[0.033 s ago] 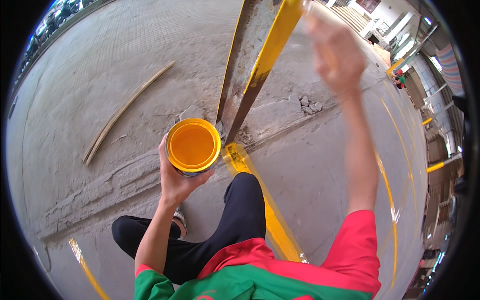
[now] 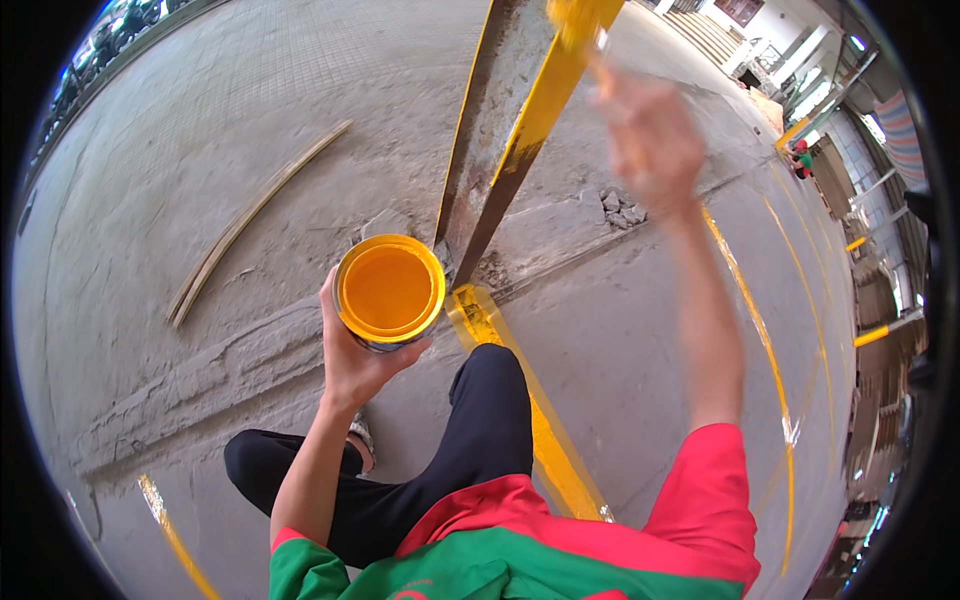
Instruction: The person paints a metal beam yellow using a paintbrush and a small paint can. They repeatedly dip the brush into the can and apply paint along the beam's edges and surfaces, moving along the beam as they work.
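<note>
My left hand point(image 2: 358, 365) is wrapped round an open paint can point(image 2: 437, 262) with a yellow-smeared rim, held upright in front of my knees. Orange-yellow paint point(image 2: 385, 290) lies inside it. Up at the right, my right hand point(image 2: 655, 140) is closed round a paintbrush point(image 2: 575, 22), both smeared by motion. The brush's yellow bristles are against the upper part of a steel post point(image 2: 530, 125). The near flange of this post is yellow higher up and bare rusty brown lower down, with a ragged edge between. Its inner web is grey and rusty.
A yellow floor stripe point(image 2: 560, 450) edged with clear tape runs from the post's foot past my knee. Thin wooden strips point(image 2: 255, 220) lie on the concrete at left. Broken rubble point(image 2: 622, 210) sits right of the post. Far right, a person point(image 2: 800, 160) crouches near another yellow post.
My right hand has moved a little left and down, bringing the brush's yellow bristles into view on the post. My left hand and the paint can stay almost in place.
</note>
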The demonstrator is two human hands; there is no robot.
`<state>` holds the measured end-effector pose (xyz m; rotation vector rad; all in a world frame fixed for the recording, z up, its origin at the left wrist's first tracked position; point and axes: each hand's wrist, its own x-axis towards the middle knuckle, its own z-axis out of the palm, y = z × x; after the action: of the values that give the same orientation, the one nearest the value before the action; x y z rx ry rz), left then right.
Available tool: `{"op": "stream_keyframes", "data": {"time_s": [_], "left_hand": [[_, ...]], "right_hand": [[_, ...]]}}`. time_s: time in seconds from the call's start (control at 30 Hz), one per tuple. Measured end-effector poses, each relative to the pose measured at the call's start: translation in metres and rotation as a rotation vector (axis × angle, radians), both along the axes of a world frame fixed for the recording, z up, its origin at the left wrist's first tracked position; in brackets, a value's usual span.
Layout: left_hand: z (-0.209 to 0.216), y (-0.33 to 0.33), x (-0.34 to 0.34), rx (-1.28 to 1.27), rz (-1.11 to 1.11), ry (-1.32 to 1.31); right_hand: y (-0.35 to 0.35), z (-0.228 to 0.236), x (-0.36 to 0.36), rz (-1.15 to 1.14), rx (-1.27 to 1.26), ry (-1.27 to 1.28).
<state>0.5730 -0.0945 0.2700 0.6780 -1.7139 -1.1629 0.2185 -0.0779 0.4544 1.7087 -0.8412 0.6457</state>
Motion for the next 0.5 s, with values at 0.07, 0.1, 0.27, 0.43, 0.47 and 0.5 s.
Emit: {"op": "stream_keyframes", "data": {"time_s": [0.07, 0.1, 0.27, 0.43, 0.47, 0.5], "left_hand": [[-0.001, -0.001, 0.000, -0.030, 0.012, -0.011], [-0.002, -0.001, 0.000, -0.032, 0.016, -0.006], [-0.010, -0.003, -0.005, 0.004, -0.027, 0.006], [-0.027, 0.001, -0.010, -0.023, -0.041, -0.029], [-0.029, 0.000, -0.012, -0.062, -0.037, -0.066], [-0.029, 0.001, -0.013, -0.095, -0.040, -0.112]], "right_hand": [[0.018, -0.075, 0.008, -0.003, 0.189, -0.175], [0.026, -0.113, 0.014, 0.002, 0.303, -0.247], [0.056, -0.196, 0.030, -0.032, 0.608, -0.534], [0.094, -0.106, 0.080, 0.311, 0.578, -1.390], [0.102, -0.082, 0.090, 0.335, 0.626, -1.548], [0.103, -0.065, 0.099, 0.435, 0.713, -1.473]]}}
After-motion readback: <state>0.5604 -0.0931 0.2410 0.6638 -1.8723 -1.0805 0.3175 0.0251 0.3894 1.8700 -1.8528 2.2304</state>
